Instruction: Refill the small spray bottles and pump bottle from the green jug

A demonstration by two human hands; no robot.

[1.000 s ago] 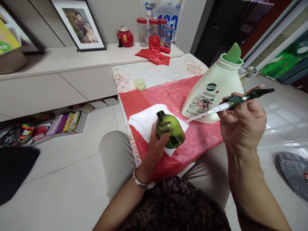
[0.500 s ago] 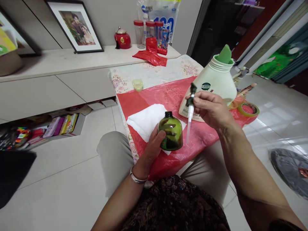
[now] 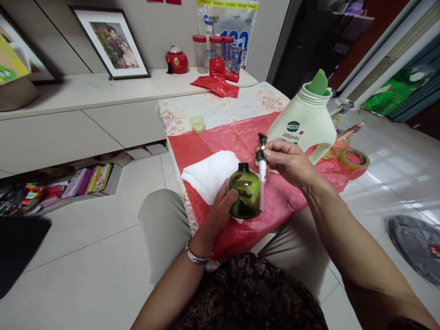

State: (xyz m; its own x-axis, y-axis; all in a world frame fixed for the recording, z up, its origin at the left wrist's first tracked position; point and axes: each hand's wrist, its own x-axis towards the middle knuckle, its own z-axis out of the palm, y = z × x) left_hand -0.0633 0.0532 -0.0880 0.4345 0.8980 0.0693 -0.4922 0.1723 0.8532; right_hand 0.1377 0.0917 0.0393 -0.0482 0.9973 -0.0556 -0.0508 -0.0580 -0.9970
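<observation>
My left hand is wrapped round a green see-through bottle with an uncovered black neck. Between the thumb and fingers of my right hand is a black pump head with a white collar and a clear dip tube. The tube hangs down beside the bottle's right side, outside the neck. A folded white cloth lies on the red plastic sheet, partly behind the bottle. Just beyond my right hand stands a big pale-green detergent jug with a green spout at its mouth.
A small pale cup sits on the flowered tablecloth. Tape rolls lie at the table's right edge. Red-lidded jars, red packets, a red pot and a framed photo are at the back.
My right hand has moved left with the pump head, bringing the tube up close to the bottle's right side. My left hand and the bottle have barely moved.
</observation>
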